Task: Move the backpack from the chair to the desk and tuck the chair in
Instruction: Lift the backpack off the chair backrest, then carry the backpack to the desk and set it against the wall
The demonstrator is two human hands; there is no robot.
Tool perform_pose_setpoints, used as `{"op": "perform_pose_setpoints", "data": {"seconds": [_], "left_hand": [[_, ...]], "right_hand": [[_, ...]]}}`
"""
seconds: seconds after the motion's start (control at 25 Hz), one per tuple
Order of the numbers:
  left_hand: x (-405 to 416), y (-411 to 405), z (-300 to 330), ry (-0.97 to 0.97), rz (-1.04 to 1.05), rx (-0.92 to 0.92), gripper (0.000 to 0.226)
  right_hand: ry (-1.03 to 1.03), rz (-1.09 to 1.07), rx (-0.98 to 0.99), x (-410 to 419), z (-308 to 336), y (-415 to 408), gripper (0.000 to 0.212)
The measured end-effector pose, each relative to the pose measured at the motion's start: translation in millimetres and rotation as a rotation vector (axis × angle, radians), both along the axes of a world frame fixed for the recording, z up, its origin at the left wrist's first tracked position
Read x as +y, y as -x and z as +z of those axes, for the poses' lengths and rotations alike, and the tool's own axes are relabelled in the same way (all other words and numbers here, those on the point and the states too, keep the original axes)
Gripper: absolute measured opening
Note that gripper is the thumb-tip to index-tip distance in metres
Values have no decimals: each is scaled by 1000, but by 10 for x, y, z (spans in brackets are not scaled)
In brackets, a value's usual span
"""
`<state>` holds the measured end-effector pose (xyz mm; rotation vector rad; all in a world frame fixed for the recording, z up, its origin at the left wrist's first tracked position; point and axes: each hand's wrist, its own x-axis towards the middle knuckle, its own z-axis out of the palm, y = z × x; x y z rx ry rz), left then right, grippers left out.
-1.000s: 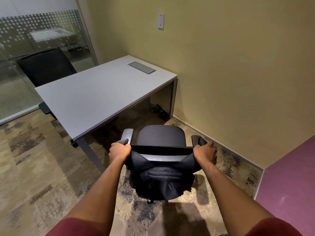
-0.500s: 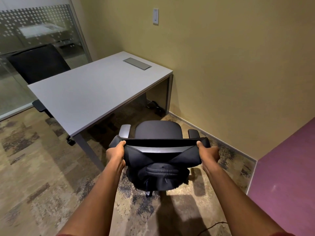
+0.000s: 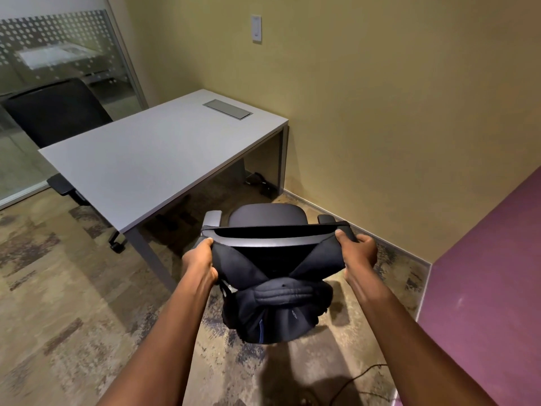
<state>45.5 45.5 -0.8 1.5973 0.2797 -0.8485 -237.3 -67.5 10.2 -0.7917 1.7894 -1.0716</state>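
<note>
A black backpack (image 3: 278, 312) hangs on the rear of a black office chair (image 3: 268, 213), its straps stretched across the top of the backrest. My left hand (image 3: 200, 256) is closed on the left strap at the backrest's left corner. My right hand (image 3: 358, 250) is closed on the right strap at the right corner. The chair stands on the carpet just off the near right corner of the grey desk (image 3: 146, 159), facing away from me. Its base and wheels are hidden behind the backpack.
A second black chair (image 3: 58, 112) sits at the desk's far side by a glass wall (image 3: 58, 54). A metal cable flap (image 3: 227, 109) is set in the desktop. A yellow wall stands behind the chair, a purple wall (image 3: 483, 288) at right. A cable (image 3: 360, 376) lies on the floor.
Both hands have shifted from the top corners of the backrest to a grip on the backpack's straps, which are now pulled taut and slightly raised. The view has moved a little.
</note>
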Motion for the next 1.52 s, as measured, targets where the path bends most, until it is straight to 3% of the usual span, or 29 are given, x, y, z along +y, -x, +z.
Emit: {"op": "perform_pose_setpoints", "data": {"seconds": [0.12, 0.16, 0.24, 0.32, 0.36, 0.44, 0.52, 0.56, 0.64, 0.76, 0.8, 0.92, 1.08, 1.2, 1.32, 1.4, 1.52], "left_hand": [[1, 6, 324, -16, -233, -100, 38], [25, 12, 443, -114, -400, -214, 40], [94, 47, 640, -495, -773, -603, 54], [138, 179, 821, -778, -931, -1001, 67], [124, 268, 890, -731, -941, -1152, 73], [111, 501, 1007, -269, -1077, -1331, 80], [107, 747, 1130, 236, -1342, -1244, 85], [79, 862, 1153, 306, -1463, -1221, 89], [-40, 1058, 1114, 257, -1572, -1315, 85], [-285, 1375, 1078, 299, -1372, -1346, 34], [-380, 1462, 1085, 350, -1298, -1308, 28], [-697, 1725, 1163, 423, -1237, -1256, 31], [-1130, 2115, 1207, 494, -1221, -1255, 34], [-1451, 2380, 1268, 504, -1231, -1255, 33], [-1750, 2685, 1370, 563, -1264, -1200, 25], [-1924, 2880, 1443, 611, -1275, -1193, 21], [-2194, 3106, 1560, 657, -1273, -1196, 17]], "right_hand": [[87, 6, -75, 25, 388, -28, 55], [113, 19, -95, 30, 531, -41, 54], [171, 44, -121, 57, 822, -67, 55], [231, 57, -150, 92, 1086, -81, 55], [259, 51, -167, 99, 1217, -71, 54], [311, 30, -201, 99, 1473, 1, 50], [358, 13, -235, 60, 1719, 133, 45], [381, -4, -246, 28, 1837, 212, 43], [417, -50, -242, -51, 2028, 380, 42], [457, -92, -188, -184, 2193, 631, 42], [467, -93, -166, -241, 2212, 725, 40], [448, -15, 37, -448, 2236, 1068, 41], [317, 192, 655, -652, 2085, 1597, 65], [394, 539, 645, -727, 1928, 1959, 79], [343, 919, 709, -802, 1765, 2246, 93], [363, 912, 746, -910, 1652, 2392, 85], [517, 627, 810, -1131, 1607, 2556, 46]]}}
